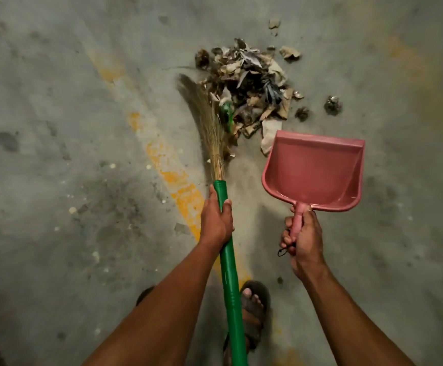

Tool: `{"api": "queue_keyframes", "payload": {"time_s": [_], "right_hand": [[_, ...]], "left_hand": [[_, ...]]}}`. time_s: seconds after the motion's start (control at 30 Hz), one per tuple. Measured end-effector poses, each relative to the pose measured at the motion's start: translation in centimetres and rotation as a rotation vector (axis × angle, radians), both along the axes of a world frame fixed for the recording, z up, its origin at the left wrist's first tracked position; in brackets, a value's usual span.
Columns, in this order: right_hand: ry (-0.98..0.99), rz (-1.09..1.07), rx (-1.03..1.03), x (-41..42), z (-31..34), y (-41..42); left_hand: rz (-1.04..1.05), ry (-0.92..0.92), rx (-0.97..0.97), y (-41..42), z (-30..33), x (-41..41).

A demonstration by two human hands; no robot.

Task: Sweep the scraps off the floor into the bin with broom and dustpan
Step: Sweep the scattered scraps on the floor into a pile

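Note:
A pile of scraps [252,83], dry leaves and crumpled paper, lies on the grey concrete floor ahead of me. My left hand [216,219] grips the green handle of a grass broom [209,128], whose bristles touch the pile's left edge. My right hand [303,237] holds the handle of a pink dustpan [312,171]. The pan is empty and its open lip faces the pile's near right side, next to a white paper scrap [269,136]. No bin is in view.
Loose crumpled bits [332,104] lie to the right of the pile. A worn yellow painted line [167,167] runs diagonally across the floor. My sandalled foot [253,305] stands at the bottom centre, behind the broom handle.

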State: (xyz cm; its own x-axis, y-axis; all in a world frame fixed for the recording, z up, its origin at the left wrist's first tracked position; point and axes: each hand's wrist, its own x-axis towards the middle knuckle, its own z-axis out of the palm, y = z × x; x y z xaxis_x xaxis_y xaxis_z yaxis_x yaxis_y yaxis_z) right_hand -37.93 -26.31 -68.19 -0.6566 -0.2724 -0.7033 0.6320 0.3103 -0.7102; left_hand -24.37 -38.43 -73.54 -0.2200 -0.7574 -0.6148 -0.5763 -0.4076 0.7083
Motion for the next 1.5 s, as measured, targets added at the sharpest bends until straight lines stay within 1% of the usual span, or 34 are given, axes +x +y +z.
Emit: {"api": "queue_keyframes", "payload": {"time_s": [0.1,0.2,0.3,0.4,0.73,0.87,1.0,1.1,1.2,1.3,1.37,1.5], "right_hand": [[0.005,-0.003,-0.016,-1.6,1.1,0.1],[0.022,-0.007,-0.043,-3.2,2.4,0.3],[0.024,-0.032,-0.063,-4.3,3.3,0.6],[0.035,-0.057,-0.072,-5.0,3.9,1.3],[0.042,-0.113,-0.066,-8.2,4.7,5.0],[0.059,-0.149,-0.066,-10.8,5.4,6.1],[0.085,-0.217,-0.057,-14.1,5.7,7.0],[0.111,-0.265,-0.043,-16.7,5.9,7.8],[0.130,-0.302,-0.040,-19.0,5.7,8.6],[0.131,-0.326,-0.031,-20.7,4.9,9.3],[0.129,-0.337,-0.020,-21.5,4.1,9.4],[0.113,-0.338,0.032,-22.1,2.9,8.6]], "left_hand": [[-0.167,-0.136,-0.175,-0.2,1.7,-1.5],[-0.286,-0.227,-0.273,-0.6,3.4,-2.2],[-0.353,-0.273,-0.301,-1.0,4.3,-2.4],[-0.358,-0.309,-0.322,-0.8,4.9,-2.6],[-0.320,-0.302,-0.371,1.1,5.9,-4.8],[-0.351,-0.226,-0.384,2.0,6.6,-7.5],[-0.446,-0.086,-0.377,2.8,7.0,-12.4],[-0.583,-0.027,-0.362,3.0,6.6,-17.6],[-0.729,-0.008,-0.310,3.2,5.2,-23.8],[-0.838,-0.040,-0.270,3.0,3.0,-29.7],[-0.848,-0.107,-0.218,2.6,1.4,-32.5],[-0.694,-0.214,-0.105,2.1,-0.1,-32.7]]}}
